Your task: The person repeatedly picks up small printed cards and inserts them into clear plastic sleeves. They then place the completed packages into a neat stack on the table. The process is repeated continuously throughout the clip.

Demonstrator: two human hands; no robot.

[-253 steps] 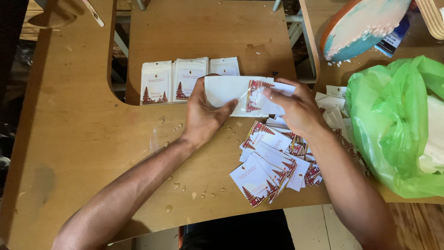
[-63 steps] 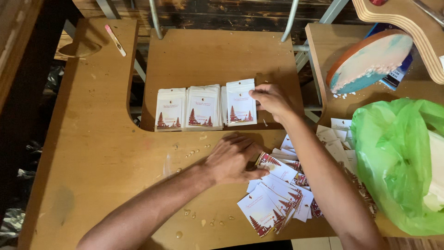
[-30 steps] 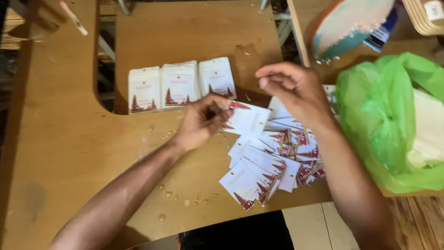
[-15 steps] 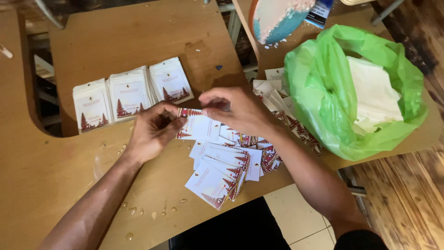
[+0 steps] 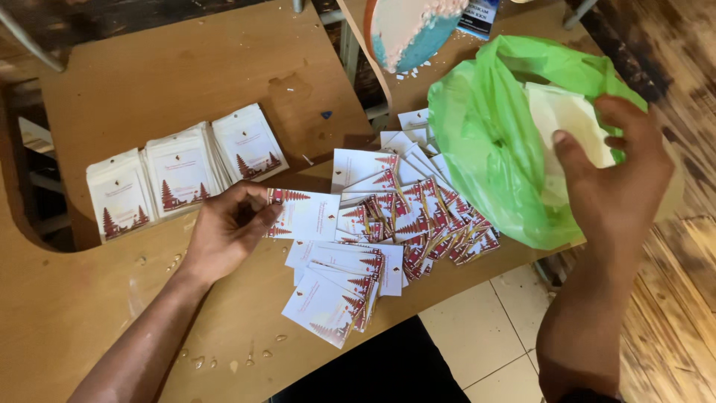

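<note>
One white printed card (image 5: 302, 215) is pinched by the left hand (image 5: 224, 235) at centre; the right hand (image 5: 615, 175), fingers spread and empty, is held over the green plastic bag (image 5: 488, 142).

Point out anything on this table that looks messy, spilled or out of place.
The printed cards lie in a loose, overlapping heap, some hanging over the table edge, unlike the three neat packet stacks. Small drops of liquid dot the wood near the left forearm. Nothing looks torn.

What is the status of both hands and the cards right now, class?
Left hand pinches one white card flat on the table. Right hand open, reaching at the green bag. Loose card pile between them.
</note>
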